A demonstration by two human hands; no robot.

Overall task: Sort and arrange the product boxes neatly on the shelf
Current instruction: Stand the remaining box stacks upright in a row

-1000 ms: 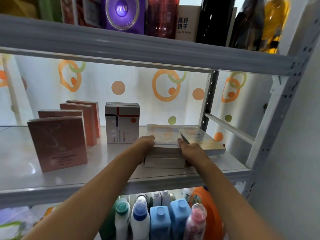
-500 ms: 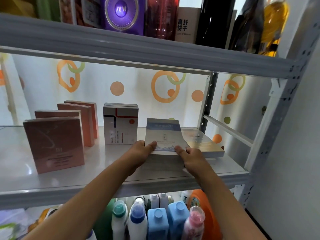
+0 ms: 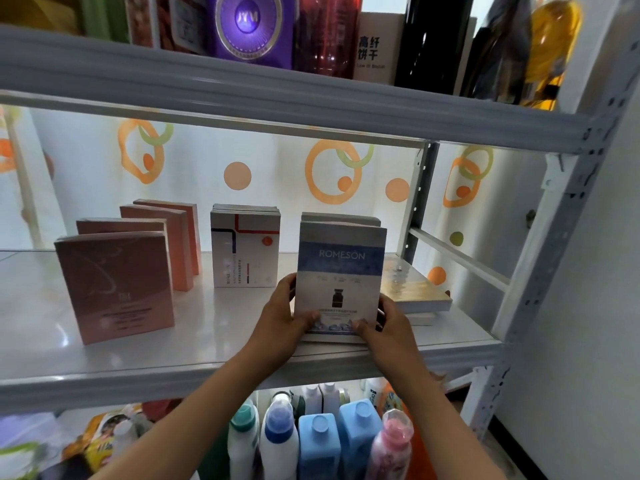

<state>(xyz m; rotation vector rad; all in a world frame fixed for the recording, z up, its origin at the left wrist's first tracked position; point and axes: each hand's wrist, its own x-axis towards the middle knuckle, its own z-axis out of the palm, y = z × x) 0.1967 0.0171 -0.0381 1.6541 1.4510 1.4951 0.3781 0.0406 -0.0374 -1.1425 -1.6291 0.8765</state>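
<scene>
A blue and white ROMESON box (image 3: 341, 271) stands nearly upright near the front of the white shelf (image 3: 214, 355), with more boxes of the same size behind it. My left hand (image 3: 282, 318) grips its lower left edge and my right hand (image 3: 388, 323) grips its lower right edge, thumbs on the front face. To the right, flat boxes (image 3: 414, 289) lie stacked on the shelf. Left of my hands stands a white box with red and blue lines (image 3: 245, 249). Several pink boxes (image 3: 116, 285) stand in a staggered row at the left.
The grey upper shelf (image 3: 277, 98) hangs low overhead and carries bottles and packages. A grey upright post (image 3: 554, 237) closes the right side. Detergent bottles (image 3: 318, 441) stand on the level below. A dotted wall backs the shelf.
Both hands have tipped the blue and white boxes up from lying flat on the stack to standing nearly upright, and drawn them slightly toward the shelf's front edge.
</scene>
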